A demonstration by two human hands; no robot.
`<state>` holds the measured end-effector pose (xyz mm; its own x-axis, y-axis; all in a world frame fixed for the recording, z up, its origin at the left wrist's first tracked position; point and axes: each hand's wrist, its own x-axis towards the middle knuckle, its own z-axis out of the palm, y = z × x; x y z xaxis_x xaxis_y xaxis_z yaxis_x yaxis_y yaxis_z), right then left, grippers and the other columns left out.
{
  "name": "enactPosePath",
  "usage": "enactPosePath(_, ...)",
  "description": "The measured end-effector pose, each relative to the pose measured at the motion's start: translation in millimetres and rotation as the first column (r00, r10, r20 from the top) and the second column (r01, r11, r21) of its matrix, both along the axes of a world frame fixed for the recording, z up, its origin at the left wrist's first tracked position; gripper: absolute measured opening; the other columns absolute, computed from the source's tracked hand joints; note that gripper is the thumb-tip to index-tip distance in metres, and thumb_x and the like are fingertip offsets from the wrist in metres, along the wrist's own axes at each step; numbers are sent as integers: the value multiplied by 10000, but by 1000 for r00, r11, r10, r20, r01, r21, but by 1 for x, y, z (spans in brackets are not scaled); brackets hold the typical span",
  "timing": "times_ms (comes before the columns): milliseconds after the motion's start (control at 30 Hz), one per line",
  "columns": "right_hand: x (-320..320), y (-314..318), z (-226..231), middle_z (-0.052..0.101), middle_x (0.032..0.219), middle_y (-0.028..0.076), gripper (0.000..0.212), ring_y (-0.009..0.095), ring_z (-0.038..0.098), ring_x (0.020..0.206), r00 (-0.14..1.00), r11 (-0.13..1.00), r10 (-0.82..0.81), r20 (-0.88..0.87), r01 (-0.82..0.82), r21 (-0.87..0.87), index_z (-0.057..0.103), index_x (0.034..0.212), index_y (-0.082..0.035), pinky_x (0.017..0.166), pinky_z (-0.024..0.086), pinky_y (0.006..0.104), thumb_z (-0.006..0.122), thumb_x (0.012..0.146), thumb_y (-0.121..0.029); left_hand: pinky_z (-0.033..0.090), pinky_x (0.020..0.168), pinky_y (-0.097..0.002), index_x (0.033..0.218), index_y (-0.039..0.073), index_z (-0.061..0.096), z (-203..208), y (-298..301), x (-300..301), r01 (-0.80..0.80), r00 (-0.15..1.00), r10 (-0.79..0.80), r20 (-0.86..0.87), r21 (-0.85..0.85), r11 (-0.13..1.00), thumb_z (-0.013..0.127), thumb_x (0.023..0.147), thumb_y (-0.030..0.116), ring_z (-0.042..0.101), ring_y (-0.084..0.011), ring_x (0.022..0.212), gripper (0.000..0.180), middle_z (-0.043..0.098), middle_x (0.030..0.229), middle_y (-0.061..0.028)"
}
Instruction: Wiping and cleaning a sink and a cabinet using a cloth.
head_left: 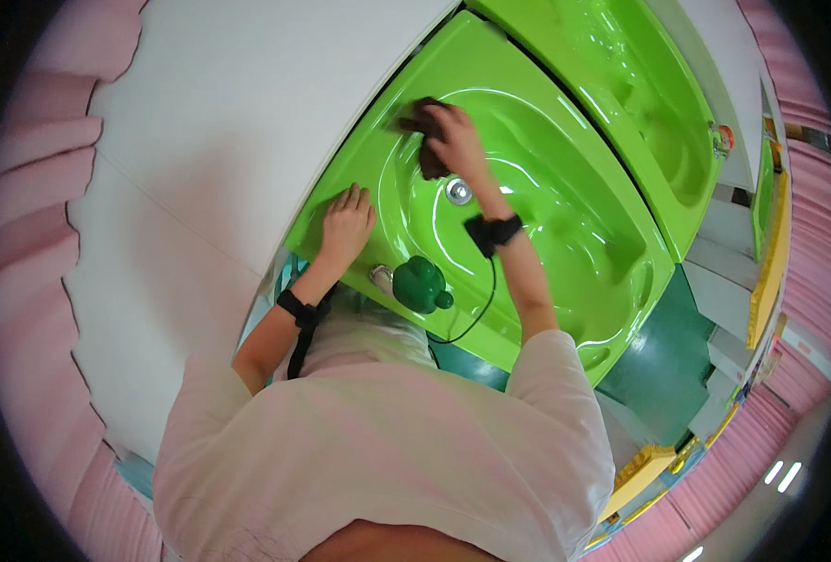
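Observation:
A bright green tub (565, 248) lies in front of me, its basin moulded with rounded seats and ledges. My right hand (457, 145) grips a dark brown cloth (432, 161) against the tub's far left inner wall and rim; the cloth's upper edge is slightly blurred. My left hand (348, 225) rests on the near left rim with fingers stretched out and nothing in it. Close to that hand are a metal fitting (382, 277) and a dark green rounded knob-like piece (420, 285). A round metal drain (458, 191) shows just below the cloth.
Beyond a dark gap stands a second green tub (654, 122), with a small colourful object (722, 140) at its edge. A white wall (191, 112) runs along the left. Pink curtains (41, 234) hang around. A thin black cable (476, 318) trails from my right wristband (492, 234).

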<state>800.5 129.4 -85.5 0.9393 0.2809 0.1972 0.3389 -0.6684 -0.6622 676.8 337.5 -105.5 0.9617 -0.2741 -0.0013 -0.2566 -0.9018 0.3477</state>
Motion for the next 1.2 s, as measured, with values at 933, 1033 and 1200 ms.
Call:
enactPosePath(933, 175, -30, -49, 435, 1133, 154, 420, 339, 420, 1006, 869, 756, -283, 406, 463, -464, 505, 1105, -158, 768, 375, 468, 600, 701, -224, 438, 851, -350, 1080, -16, 536, -9, -1, 13, -78, 997, 75, -25, -188, 979, 519, 776, 136, 489, -256, 1083, 340, 492, 1187, -159)
enactPosePath(1033, 186, -38, -47, 440, 1110, 161, 422, 336, 435, 969, 836, 720, -342, 429, 527, -452, 509, 1100, -157, 747, 379, 465, 601, 696, -239, 435, 857, -350, 1082, -15, 534, -3, -2, 15, -73, 997, 69, -30, -186, 980, 516, 778, 135, 490, -257, 1082, 340, 493, 1185, -157)
enactPosePath(1200, 140, -19, -48, 453, 1070, 169, 436, 335, 449, 924, 953, 866, -48, 298, 189, -463, 537, 1067, -161, 732, 377, 463, 637, 652, -245, 436, 857, -348, 1081, -9, 536, -9, 0, 12, -96, 995, 91, -36, -184, 978, 511, 782, 141, 497, -254, 1074, 336, 499, 1178, -154)
